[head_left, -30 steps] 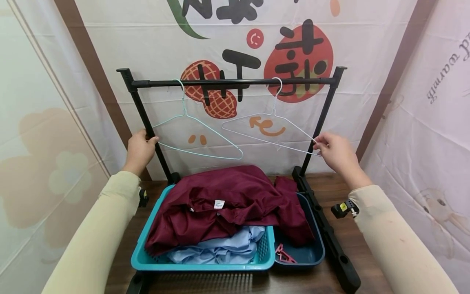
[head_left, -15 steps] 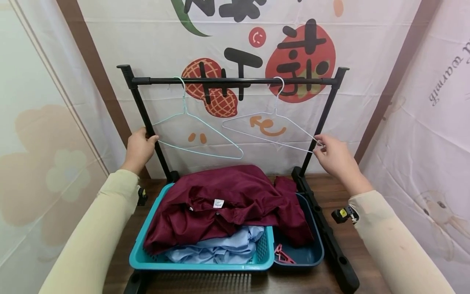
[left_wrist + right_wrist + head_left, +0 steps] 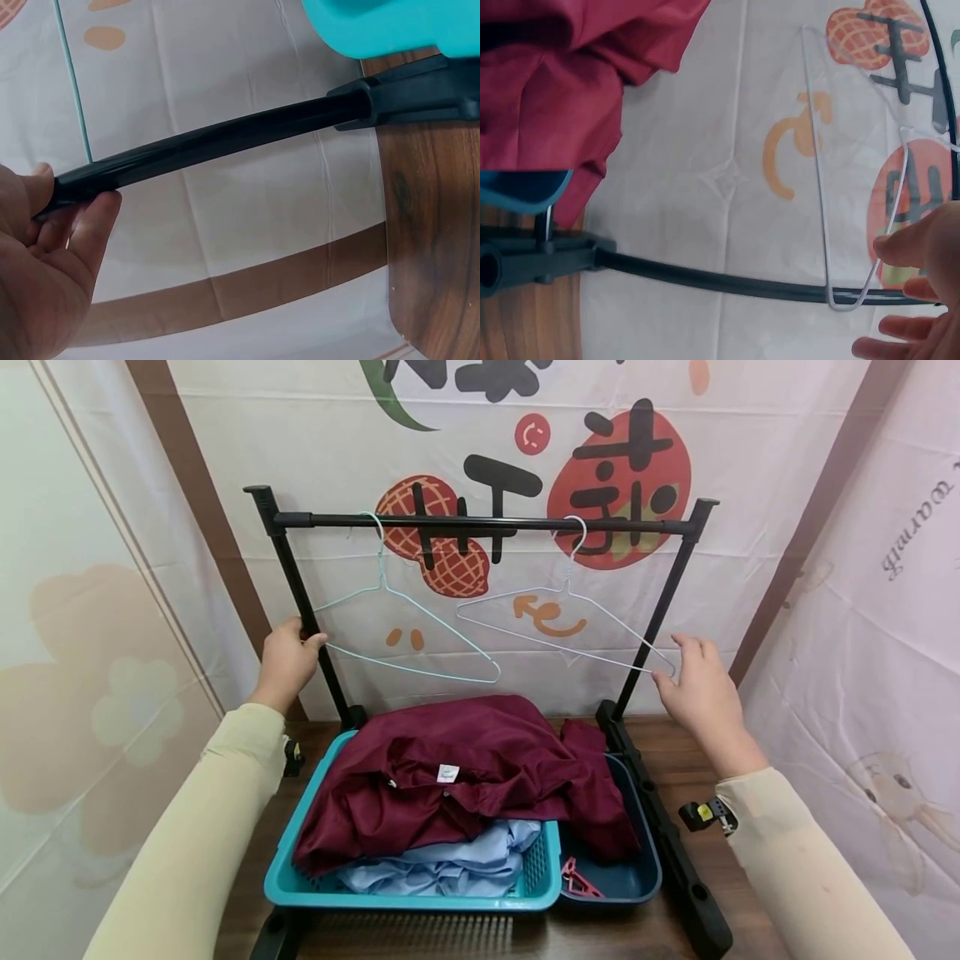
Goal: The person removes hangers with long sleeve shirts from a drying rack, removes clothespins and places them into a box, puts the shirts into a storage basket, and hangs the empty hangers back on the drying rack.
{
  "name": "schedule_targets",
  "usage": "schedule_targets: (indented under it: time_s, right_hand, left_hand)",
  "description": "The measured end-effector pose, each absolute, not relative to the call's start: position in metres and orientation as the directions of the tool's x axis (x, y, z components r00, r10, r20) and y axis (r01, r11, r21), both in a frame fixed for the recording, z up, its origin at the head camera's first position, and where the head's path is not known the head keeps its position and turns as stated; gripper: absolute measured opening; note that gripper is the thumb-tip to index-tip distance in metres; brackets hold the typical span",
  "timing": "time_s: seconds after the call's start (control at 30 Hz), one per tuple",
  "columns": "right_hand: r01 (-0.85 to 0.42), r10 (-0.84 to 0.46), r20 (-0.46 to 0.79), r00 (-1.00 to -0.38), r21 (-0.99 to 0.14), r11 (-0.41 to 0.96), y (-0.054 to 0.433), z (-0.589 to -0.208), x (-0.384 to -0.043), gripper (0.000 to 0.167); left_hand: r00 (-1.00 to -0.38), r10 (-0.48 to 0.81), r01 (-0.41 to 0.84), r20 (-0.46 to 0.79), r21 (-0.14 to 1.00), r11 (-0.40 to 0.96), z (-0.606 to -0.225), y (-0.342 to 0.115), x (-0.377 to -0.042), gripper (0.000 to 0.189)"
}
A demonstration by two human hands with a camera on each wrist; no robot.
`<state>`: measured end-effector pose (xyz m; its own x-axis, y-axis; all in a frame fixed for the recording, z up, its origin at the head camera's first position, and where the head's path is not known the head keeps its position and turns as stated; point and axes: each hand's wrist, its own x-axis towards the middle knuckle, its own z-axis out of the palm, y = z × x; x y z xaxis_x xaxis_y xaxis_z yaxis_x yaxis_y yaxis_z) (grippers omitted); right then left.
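My left hand (image 3: 287, 664) grips the left upright (image 3: 295, 581) of a black clothes rack; in the left wrist view its thumb and fingers lie around the tube. Beside it, a mint-green wire hanger (image 3: 442, 620) hangs from the top bar (image 3: 480, 522). My right hand (image 3: 701, 693) is at the lower right corner of a white wire hanger (image 3: 555, 646), which also hangs from the bar. In the right wrist view the fingers are spread apart and the thumb (image 3: 892, 251) is at the wire; whether it touches cannot be told.
A teal basket (image 3: 408, 903) holds a crumpled maroon shirt (image 3: 480, 735) and light blue cloth (image 3: 442, 864). Right of it, a dark blue bin (image 3: 637, 893) holds a pink clothespin (image 3: 579, 881). The rack's right foot (image 3: 686, 868) runs along the wooden surface (image 3: 750, 893).
My right hand has let go of the white hanger's corner, its fingers spreading and moving slightly right. My left hand keeps its grip on the upright. The view has shifted a little.
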<state>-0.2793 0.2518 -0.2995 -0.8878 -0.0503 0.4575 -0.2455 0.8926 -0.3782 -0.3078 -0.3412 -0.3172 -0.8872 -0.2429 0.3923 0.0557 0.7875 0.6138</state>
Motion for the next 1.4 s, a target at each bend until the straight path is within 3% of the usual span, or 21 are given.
schedule_targets:
  time_s: [0.33,0.47,0.6,0.77,0.93,1.13,1.4]
  right_hand:
    - [-0.305,-0.024,0.564,-0.826,-0.410,0.860,0.235,-0.300,-0.248,0.056]
    - [-0.330,-0.070,0.541,-0.838,-0.400,0.855,0.226,-0.304,-0.236,0.046]
    - [-0.321,-0.140,0.416,-0.899,-0.406,0.856,0.220,-0.308,-0.231,0.043]
    - [-0.353,-0.304,0.181,-0.936,-0.467,0.810,0.217,-0.317,-0.238,0.053]
    - [-0.308,-0.402,-0.055,-0.914,-0.552,0.775,0.216,-0.331,-0.244,0.065]
    - [-0.249,-0.408,-0.138,-0.902,-0.606,0.755,0.211,-0.346,-0.250,0.071]
    - [-0.151,-0.430,-0.285,-0.857,-0.657,0.738,0.205,-0.359,-0.254,0.083]
  left_hand:
    - [-0.890,-0.240,0.051,0.388,0.608,0.792,-0.318,-0.340,-0.310,0.038]
    - [-0.894,-0.238,0.051,0.380,0.614,0.788,-0.318,-0.341,-0.308,0.042]
    - [-0.896,-0.233,0.062,0.377,0.627,0.777,-0.317,-0.345,-0.304,0.043]
    - [-0.904,-0.228,0.057,0.360,0.632,0.773,-0.317,-0.347,-0.302,0.041]
    - [-0.922,-0.217,0.024,0.321,0.605,0.796,-0.315,-0.344,-0.299,0.050]
    - [-0.959,-0.161,-0.009,0.234,0.541,0.841,-0.312,-0.344,-0.293,0.058]
    - [-0.988,-0.083,-0.001,0.131,0.531,0.847,-0.321,-0.342,-0.263,0.084]
